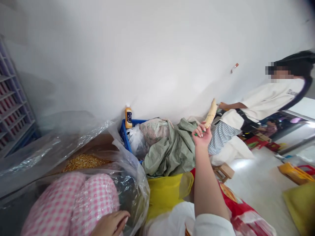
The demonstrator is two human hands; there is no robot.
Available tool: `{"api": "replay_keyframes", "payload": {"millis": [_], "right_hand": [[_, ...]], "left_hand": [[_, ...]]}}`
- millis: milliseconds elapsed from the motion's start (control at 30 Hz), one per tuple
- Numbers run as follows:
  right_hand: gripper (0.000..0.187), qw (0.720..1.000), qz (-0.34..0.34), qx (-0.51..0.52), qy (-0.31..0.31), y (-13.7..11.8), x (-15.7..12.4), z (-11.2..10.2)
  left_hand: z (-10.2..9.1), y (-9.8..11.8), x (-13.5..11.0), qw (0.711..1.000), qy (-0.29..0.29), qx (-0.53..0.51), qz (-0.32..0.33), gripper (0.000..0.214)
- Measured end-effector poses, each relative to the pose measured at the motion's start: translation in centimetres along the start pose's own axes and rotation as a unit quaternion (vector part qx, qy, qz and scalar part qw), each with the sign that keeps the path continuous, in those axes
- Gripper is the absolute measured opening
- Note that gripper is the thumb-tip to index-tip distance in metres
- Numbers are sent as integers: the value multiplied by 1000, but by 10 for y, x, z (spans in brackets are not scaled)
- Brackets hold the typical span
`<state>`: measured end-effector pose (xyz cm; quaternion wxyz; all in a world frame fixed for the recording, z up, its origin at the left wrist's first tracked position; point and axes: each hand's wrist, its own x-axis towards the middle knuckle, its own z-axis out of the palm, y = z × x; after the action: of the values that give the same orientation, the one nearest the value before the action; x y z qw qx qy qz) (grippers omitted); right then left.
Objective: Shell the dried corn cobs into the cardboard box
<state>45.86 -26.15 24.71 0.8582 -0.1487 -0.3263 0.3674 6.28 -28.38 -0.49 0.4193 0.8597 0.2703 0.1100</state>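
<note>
My right hand (202, 133) is stretched out ahead, its fingers closed round the lower end of a long, pale yellow corn cob (211, 113) that points up. A small green bit shows between its fingers; I cannot make out what it is. Low at the bottom edge, my left hand (110, 224) is curled with its fingers together beside the pink-checked cloth (94, 196) over my knees. Its palm is hidden. Clear plastic sheeting (134, 177) spreads around my knees, and yellow grain (86, 162) lies in the plastic-lined box beyond them.
A bottle with yellow contents (128, 117) stands at a blue crate (126, 139) holding bags. Grey-green sacking (172, 147) and a yellow sack (167, 190) lie in front. At right are a person in a white top (273, 98), a wooden stool (223, 171) and a yellow basket (294, 173).
</note>
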Motion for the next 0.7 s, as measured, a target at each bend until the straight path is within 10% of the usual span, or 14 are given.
{"api": "replay_keyframes", "payload": {"millis": [700], "right_hand": [[17,997,33,31,-55,10,16,51]], "left_hand": [[-4,5,-5,1000,-4,-2,2,33]]}}
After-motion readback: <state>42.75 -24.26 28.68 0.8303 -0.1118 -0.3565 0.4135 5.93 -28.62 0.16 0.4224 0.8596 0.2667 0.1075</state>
